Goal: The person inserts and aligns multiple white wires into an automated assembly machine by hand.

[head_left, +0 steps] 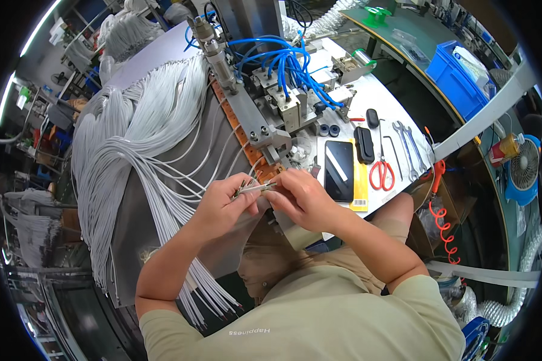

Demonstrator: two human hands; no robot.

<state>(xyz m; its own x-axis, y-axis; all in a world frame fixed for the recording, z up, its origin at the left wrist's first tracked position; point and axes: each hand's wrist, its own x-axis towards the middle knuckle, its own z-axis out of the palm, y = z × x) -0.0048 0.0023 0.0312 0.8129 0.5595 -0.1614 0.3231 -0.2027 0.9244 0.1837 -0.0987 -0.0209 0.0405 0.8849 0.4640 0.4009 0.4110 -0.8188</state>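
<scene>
Both hands meet in front of my body, just before the near end of the machine's rail. My left hand (226,201) is closed around a short stretch of white cable (256,189). At that cable's tip, the fingers of my right hand (301,195) pinch together, with small thin wire ends between the two hands. Fine detail of the tip is too small to make out. A large bundle of white cables (144,150) spreads over the table to the left, its loose ends hanging near my left forearm. Close beyond my fingers is an orange-brown slotted strip (238,129).
A metal machine (286,108) with blue air tubes stands ahead. On the white tabletop at right lie a phone (338,171), red-handled scissors (382,172), a black case (363,144) and wrenches (406,147). Farther right are a red coiled hose (442,222), blue bin (457,78) and fan (524,168).
</scene>
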